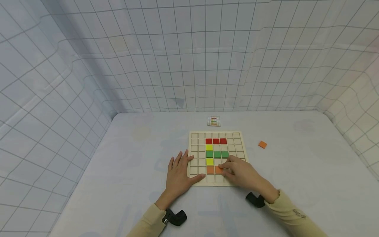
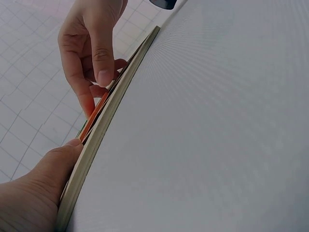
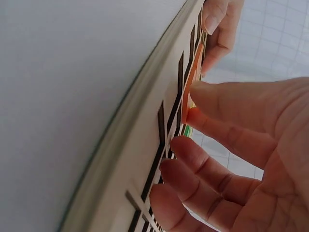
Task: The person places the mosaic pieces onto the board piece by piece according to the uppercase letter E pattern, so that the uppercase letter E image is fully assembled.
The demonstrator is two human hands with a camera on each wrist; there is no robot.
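A pale square grid board [image 1: 197,182] lies flat on the table. Three red tiles, a yellow tile, three green tiles, another yellow tile [image 1: 209,161] and two orange tiles sit in its cells. My left hand [image 1: 178,176] rests spread along the board's left side, thumb over the lower left corner area. With thumb and forefinger, my right hand [image 1: 241,171] pinches the right-hand orange tile [image 1: 218,170] at its cell. In the right wrist view, orange [image 3: 192,82] shows by the thumb tip; the fingers partly hide the tile.
A loose orange tile [image 1: 262,144] lies on the table right of the board. Behind the board is a small card [image 1: 214,121] printed with a coloured grid pattern. White sheets with a grid of lines [image 1: 183,56] surround the table at the back and sides.
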